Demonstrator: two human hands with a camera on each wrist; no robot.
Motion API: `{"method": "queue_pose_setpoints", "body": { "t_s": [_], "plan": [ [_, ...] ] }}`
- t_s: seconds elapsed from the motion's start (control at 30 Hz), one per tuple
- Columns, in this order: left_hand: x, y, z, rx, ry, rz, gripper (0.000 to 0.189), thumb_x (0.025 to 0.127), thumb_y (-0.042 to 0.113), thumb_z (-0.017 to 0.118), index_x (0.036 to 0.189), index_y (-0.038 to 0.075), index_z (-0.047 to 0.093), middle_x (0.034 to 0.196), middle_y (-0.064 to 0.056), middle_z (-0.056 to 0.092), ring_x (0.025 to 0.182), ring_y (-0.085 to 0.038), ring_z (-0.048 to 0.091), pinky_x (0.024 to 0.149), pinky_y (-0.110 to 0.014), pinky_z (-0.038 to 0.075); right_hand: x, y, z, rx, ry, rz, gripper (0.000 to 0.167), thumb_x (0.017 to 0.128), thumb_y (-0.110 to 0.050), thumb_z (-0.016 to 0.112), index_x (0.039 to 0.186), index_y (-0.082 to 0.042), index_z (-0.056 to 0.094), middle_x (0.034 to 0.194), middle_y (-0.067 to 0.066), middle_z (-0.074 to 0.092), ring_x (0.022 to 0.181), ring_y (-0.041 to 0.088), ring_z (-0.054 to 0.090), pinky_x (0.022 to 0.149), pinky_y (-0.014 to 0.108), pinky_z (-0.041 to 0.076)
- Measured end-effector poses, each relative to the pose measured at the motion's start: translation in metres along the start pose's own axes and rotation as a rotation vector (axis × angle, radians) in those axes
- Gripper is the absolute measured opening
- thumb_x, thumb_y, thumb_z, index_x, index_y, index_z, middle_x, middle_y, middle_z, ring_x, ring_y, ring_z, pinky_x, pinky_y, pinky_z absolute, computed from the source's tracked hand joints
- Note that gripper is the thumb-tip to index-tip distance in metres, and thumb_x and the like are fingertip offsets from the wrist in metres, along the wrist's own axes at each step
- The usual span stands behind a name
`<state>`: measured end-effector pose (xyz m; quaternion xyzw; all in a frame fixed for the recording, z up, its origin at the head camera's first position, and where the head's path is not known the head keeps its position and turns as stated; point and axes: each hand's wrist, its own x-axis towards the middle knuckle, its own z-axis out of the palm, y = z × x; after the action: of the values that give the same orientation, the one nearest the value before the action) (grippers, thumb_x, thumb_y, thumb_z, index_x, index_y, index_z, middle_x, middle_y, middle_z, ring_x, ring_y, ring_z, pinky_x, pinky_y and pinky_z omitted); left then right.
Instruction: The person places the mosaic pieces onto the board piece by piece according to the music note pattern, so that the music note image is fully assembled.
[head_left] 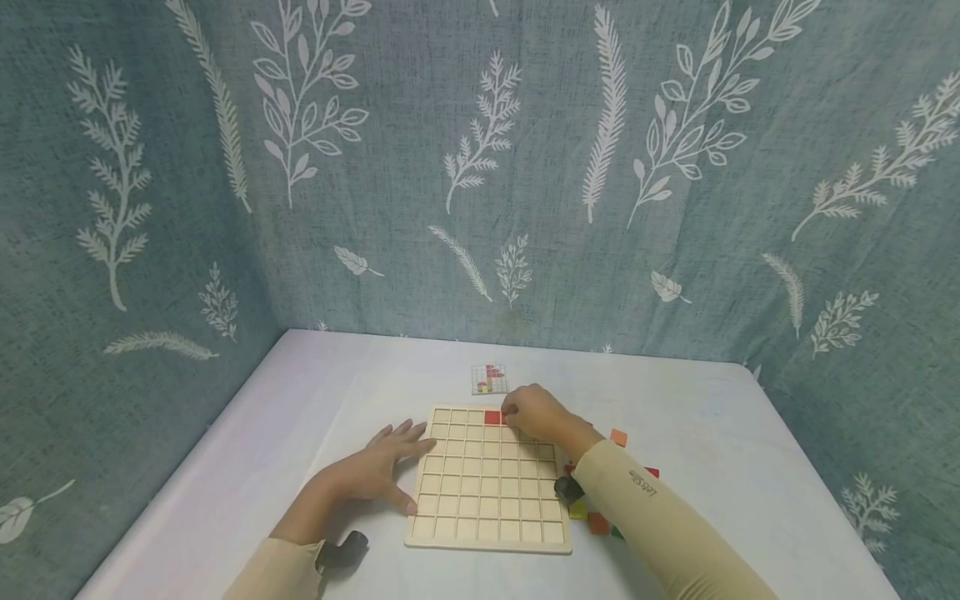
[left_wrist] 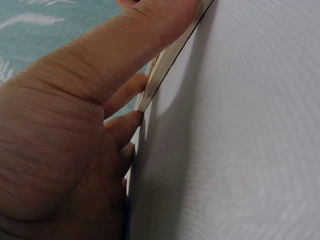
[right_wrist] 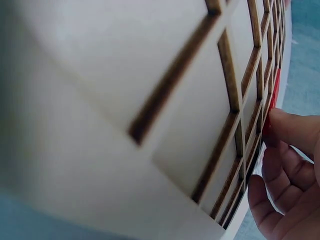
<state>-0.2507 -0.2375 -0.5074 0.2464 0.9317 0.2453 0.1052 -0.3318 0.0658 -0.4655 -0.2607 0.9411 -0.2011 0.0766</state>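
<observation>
A pale wooden grid board (head_left: 491,483) lies flat on the table. My left hand (head_left: 378,467) is at the board's left edge, fingers spread, with fingertips and thumb at the rim (left_wrist: 159,75). A red square tile (head_left: 492,417) sits in a cell of the board's far row. Just right of it my right hand (head_left: 542,412) pinches a second red tile (head_left: 506,417) over the neighbouring cell, its thumb on the tile in the right wrist view. The fingers cover most of that second tile.
Beyond the board lies a small card (head_left: 489,379) printed with a grid and a red and yellow picture. Several loose coloured pieces, among them an orange block (head_left: 618,437) and a yellow one (head_left: 577,510), lie right of the board, partly behind the right sleeve. A patterned curtain (head_left: 420,167) hangs behind the table.
</observation>
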Motion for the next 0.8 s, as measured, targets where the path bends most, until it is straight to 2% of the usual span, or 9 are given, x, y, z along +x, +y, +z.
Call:
{"method": "queue_pose_setpoints", "body": {
  "t_s": [0.23, 0.43, 0.63, 0.8],
  "plan": [
    [0.001, 0.0, 0.0, 0.0, 0.002, 0.006, 0.116, 0.047, 0.067, 0.081, 0.147, 0.022, 0.045, 0.16, -0.007, 0.021, 0.148, -0.03, 0.006, 0.117, -0.052, -0.001, -0.002, 0.002, -0.001, -0.019, -0.003, 0.004, 0.016, 0.092, -0.017, 0.067, 0.105, -0.009, 0.073, 0.102, 0.002, 0.07, 0.101, 0.022, 0.064, 0.089, 0.037, 0.052],
    [0.002, -0.001, -0.001, -0.003, 0.001, 0.022, 0.115, 0.049, 0.066, 0.082, 0.148, 0.019, 0.045, 0.16, -0.009, 0.021, 0.148, -0.031, 0.005, 0.117, -0.052, 0.0, -0.008, 0.01, -0.005, -0.021, 0.032, 0.004, 0.018, 0.094, -0.015, 0.065, 0.109, -0.008, 0.072, 0.106, 0.003, 0.07, 0.106, 0.024, 0.062, 0.093, 0.039, 0.051],
    [0.0, -0.002, -0.001, -0.002, 0.003, 0.041, 0.114, 0.05, 0.064, 0.083, 0.147, 0.018, 0.045, 0.159, -0.012, 0.022, 0.147, -0.033, 0.006, 0.117, -0.054, 0.0, -0.021, 0.017, -0.012, -0.008, 0.05, 0.021, 0.017, 0.092, -0.014, 0.068, 0.107, -0.01, 0.074, 0.1, -0.001, 0.069, 0.1, 0.021, 0.063, 0.087, 0.038, 0.053],
    [-0.002, -0.001, -0.002, -0.012, 0.003, 0.052, 0.113, 0.051, 0.063, 0.083, 0.147, 0.017, 0.046, 0.159, -0.013, 0.023, 0.147, -0.035, 0.007, 0.116, -0.055, 0.0, -0.036, 0.024, -0.019, 0.0, 0.068, 0.081, 0.016, 0.09, -0.015, 0.07, 0.105, -0.011, 0.074, 0.094, -0.003, 0.067, 0.093, 0.017, 0.062, 0.082, 0.037, 0.053]
  ]
}}
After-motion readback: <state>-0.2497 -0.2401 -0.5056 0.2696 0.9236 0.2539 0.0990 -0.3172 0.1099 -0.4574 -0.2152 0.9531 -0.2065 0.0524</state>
